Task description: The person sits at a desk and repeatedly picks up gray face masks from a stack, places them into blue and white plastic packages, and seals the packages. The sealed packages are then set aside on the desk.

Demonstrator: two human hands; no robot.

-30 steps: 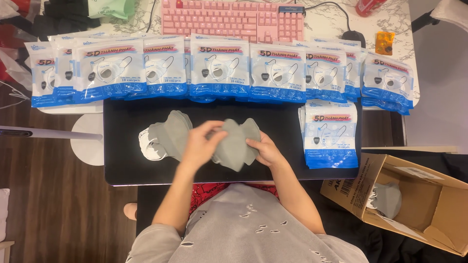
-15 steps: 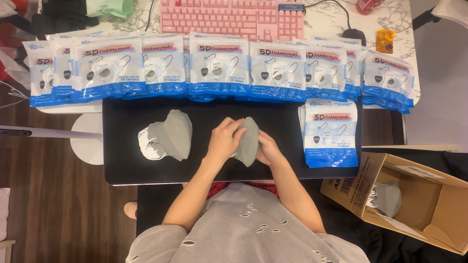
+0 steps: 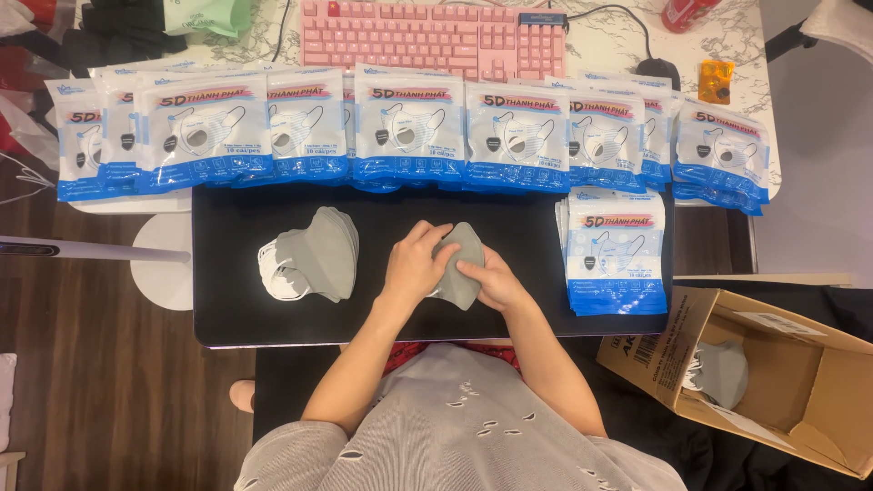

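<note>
Both hands meet at the middle of a black board (image 3: 509,218) that lies across my lap. My left hand (image 3: 414,266) presses on a folded grey face mask (image 3: 461,269) from the left, and my right hand (image 3: 491,277) grips the same mask from the right and below. A stack of folded grey masks (image 3: 314,255) with white ear loops lies on the board to the left of my hands. To the right sits a pile of sealed blue-and-white mask packets (image 3: 617,250).
A row of several blue-and-white mask packets (image 3: 409,127) lines the far edge of the board, with a pink keyboard (image 3: 432,36) on a marble desk behind it. An open cardboard box (image 3: 773,382) holding grey masks stands at the lower right. A white stool (image 3: 164,259) is at the left.
The spread-out masks have been gathered and folded into one compact bundle between both hands. My hands have closed together at the middle of the board.
</note>
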